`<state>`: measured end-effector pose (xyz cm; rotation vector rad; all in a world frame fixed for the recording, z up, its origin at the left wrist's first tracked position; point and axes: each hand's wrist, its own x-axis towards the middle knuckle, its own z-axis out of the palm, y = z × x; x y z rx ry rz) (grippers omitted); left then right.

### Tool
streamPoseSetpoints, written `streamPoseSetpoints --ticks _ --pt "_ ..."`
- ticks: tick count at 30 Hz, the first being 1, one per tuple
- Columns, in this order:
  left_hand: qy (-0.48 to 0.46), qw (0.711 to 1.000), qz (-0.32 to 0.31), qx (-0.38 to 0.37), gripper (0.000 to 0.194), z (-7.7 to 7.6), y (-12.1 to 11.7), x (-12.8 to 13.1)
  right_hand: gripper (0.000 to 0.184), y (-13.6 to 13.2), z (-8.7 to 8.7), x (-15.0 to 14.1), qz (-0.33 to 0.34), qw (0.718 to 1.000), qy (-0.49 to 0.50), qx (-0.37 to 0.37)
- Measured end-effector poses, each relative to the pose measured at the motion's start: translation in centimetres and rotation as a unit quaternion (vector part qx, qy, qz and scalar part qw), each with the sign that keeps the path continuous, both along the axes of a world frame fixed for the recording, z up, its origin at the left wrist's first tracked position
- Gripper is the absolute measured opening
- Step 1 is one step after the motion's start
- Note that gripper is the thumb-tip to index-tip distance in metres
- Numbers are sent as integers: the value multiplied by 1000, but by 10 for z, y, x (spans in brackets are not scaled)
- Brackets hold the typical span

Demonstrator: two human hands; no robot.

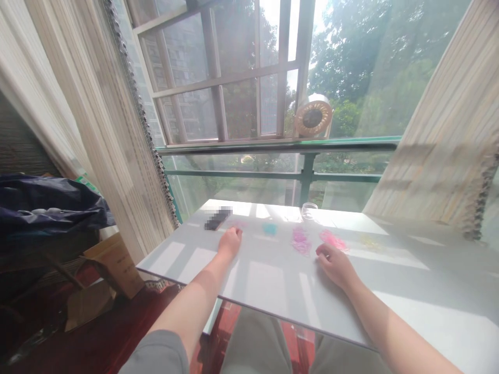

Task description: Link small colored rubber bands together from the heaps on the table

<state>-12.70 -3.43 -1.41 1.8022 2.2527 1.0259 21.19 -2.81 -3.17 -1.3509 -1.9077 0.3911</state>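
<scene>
My left hand rests on the white table with its fingers curled closed. Just beyond its fingertips lies a faint pale pink patch of small bits, and a dark pixelated object is to its left. My right hand is curled too, thumb and fingers drawn together, close to a bright pink pile. Left of that hand spreads a purple pile. A teal pile sits between the hands, farther back. Whatever either hand may hold is hidden or too small to make out.
A clear round container stands at the far table edge. To the right lies a faint yellow pile. A round fan is by the window above the green railing. A cardboard box is on the floor at left.
</scene>
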Motion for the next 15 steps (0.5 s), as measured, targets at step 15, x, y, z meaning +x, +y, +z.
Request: streamPoseSetpoints --ticks 15 --pt "-194 912 -362 18 28 -7 -24 155 28 -37 6 -35 71 969 235 -34"
